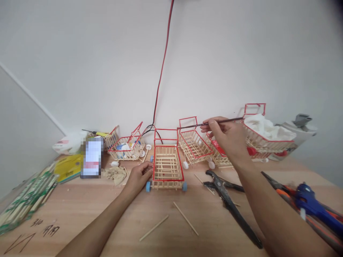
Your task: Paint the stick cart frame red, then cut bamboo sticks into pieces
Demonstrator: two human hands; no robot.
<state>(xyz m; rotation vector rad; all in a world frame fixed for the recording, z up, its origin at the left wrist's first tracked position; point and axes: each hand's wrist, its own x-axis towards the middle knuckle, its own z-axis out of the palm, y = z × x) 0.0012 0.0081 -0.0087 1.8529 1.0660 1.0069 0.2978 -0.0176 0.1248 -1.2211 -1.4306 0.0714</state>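
— Several things are spread on the table [80, 214]; what is seen, from the biggest down?

— A white wall [107, 53] is seen behind it, with a red and black cable [163, 67] hung down it. Along the table's far edge, a row of stick carts with red rims is set out. The front cart [167, 167], on blue wheels, is placed near the middle, just ahead of the others.

— How is that cart held?

— It is steadied by the left hand [138, 177], whose fingers are curled against its left side, by the front left wheel. The right hand [227, 137] is raised over the carts behind it, and a thin brush [211, 124] is pinched between thumb and fingertips. The brush is held almost level, its tip pointed left at the red rim of the second cart [193, 142].

— What else is laid about?

— Black pliers [227, 200] are laid right of the front cart, under the right forearm. A blue glue gun [313, 207] is seen at the right edge. A bundle of sticks [24, 200] is laid at the left edge, and a phone [92, 158] is propped beyond it. Two loose sticks [184, 217] are left in front of the cart.
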